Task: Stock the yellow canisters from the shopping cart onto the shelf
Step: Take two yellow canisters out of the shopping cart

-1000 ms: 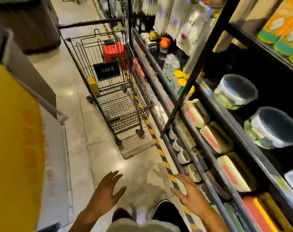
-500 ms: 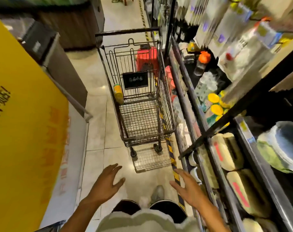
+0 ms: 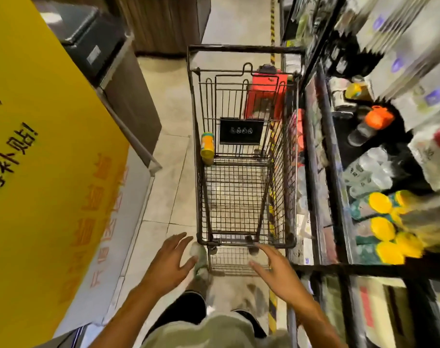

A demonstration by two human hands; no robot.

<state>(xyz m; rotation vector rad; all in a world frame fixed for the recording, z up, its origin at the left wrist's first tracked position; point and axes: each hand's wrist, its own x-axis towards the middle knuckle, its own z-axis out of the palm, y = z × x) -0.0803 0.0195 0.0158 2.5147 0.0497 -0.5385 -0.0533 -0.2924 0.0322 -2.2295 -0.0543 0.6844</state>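
A dark wire shopping cart (image 3: 201, 237) stands in the aisle just ahead of me. One yellow canister (image 3: 207, 147) leans in the far left corner of its basket. Several yellow-lidded canisters (image 3: 387, 226) stand on the black shelf (image 3: 337, 187) at the right. My left hand (image 3: 169, 262) hovers with spread fingers just short of the cart's near left corner, holding nothing. My right hand (image 3: 276, 270) reaches with straight fingers toward the cart's near rim, also holding nothing.
A big yellow sign board (image 3: 45, 172) fills the left side. Behind it stands a dark cabinet (image 3: 118, 79). A red crate (image 3: 264, 96) sits beyond the cart. The shelving carries bottles, an orange-capped bottle (image 3: 376, 119) and white packages.
The cart has come much closer as I walked toward it and turned to face it. Both hands have moved forward, up to its near rim.
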